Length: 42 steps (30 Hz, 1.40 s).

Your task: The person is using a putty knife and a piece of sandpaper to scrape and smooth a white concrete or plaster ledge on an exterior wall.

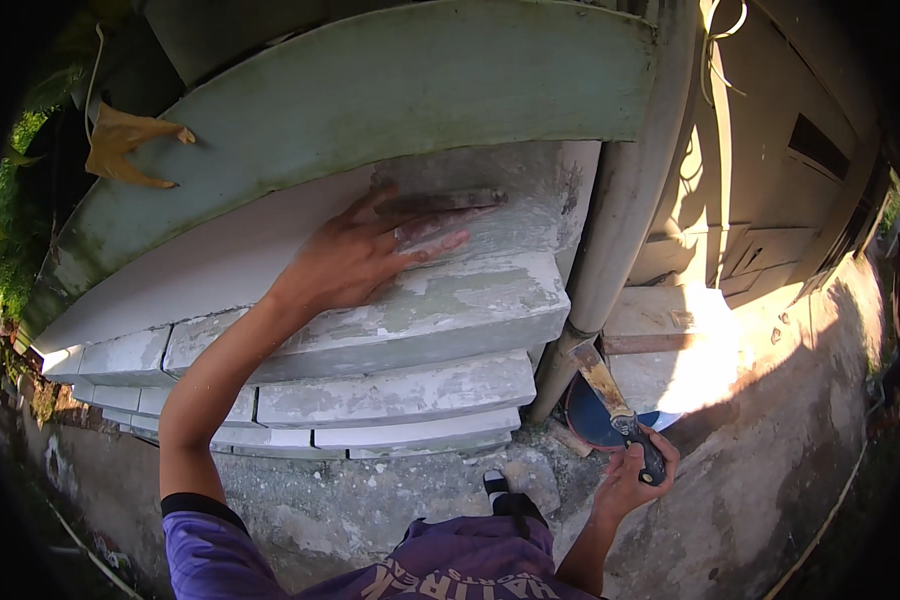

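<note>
My left hand (360, 255) reaches over the top ledge of a layered white moulding (400, 310). Its fingers grip a flat tool with a dark strip (440, 201), which lies against the wet-looking grey wall face (520, 190). The tool's exact kind is unclear, as the fingers partly cover it. Pale paste smears the fingers. Lower right, my right hand (630, 475) is closed around the dark handle of a putty knife (605, 385). Its stained blade points up and left, over a round blue container (592, 415).
Above the moulding curves a greenish panel (400, 90), with a dry leaf (130, 145) at its left. A vertical pipe (630, 200) stands just right of the moulding. Beyond it lies a pale block (660, 315) in sunlight. Rough concrete floor (730, 480) spreads below.
</note>
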Each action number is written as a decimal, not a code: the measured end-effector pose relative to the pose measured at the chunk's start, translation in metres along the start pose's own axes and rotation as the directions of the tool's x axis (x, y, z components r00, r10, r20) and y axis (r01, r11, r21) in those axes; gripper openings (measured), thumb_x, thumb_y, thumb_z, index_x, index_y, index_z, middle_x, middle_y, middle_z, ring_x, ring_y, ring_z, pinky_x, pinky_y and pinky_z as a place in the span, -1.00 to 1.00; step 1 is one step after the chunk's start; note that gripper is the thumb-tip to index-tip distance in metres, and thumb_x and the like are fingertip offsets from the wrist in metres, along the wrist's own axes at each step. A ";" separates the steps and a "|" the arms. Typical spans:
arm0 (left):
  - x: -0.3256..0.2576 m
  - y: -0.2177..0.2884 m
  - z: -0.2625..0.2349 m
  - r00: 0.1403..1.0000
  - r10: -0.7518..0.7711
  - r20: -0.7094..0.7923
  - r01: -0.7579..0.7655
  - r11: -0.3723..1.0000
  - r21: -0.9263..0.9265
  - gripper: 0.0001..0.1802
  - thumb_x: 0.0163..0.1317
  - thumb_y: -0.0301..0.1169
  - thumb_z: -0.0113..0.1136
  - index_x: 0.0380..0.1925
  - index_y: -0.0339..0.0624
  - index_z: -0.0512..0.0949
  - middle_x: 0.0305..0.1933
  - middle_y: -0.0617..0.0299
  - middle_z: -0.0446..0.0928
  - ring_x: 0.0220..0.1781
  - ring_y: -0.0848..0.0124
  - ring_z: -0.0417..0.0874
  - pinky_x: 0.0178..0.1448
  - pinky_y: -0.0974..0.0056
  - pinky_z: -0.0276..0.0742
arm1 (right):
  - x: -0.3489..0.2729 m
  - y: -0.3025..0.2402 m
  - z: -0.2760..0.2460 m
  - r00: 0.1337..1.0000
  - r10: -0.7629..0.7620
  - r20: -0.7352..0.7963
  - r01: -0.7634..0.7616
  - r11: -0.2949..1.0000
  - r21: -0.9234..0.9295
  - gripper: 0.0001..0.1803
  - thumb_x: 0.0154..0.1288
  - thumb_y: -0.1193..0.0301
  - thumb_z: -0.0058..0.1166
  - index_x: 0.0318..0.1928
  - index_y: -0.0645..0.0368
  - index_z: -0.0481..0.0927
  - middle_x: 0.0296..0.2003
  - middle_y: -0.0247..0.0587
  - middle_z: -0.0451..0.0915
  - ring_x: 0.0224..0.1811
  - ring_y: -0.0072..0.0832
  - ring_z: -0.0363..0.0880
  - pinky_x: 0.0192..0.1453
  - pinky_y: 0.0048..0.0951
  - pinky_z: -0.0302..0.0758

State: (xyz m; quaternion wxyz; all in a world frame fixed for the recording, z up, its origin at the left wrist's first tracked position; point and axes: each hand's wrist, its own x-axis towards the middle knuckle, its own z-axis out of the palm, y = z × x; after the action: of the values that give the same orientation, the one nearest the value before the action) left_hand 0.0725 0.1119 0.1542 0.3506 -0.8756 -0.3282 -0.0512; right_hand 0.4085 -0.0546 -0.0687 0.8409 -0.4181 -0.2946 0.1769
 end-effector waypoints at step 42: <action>-0.164 -0.017 0.019 -0.134 -0.976 -0.172 0.620 0.053 -0.783 -0.02 0.45 -0.05 0.07 0.63 -0.14 -0.24 0.70 -0.20 -0.27 0.73 -0.01 -0.26 0.68 0.02 -0.34 | 0.044 -0.049 0.238 0.880 -0.277 0.386 0.233 0.960 0.158 -0.77 0.39 0.51 0.24 -0.11 0.50 0.61 -0.29 0.21 0.70 -0.59 -0.31 0.67 -0.56 -0.44 0.64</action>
State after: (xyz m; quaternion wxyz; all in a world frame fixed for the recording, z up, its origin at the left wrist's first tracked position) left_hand -0.0683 0.0448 0.0973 0.1054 -0.3883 -0.6230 -0.6708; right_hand 0.2912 0.0830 0.0996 0.7988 -0.2845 -0.5045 0.1627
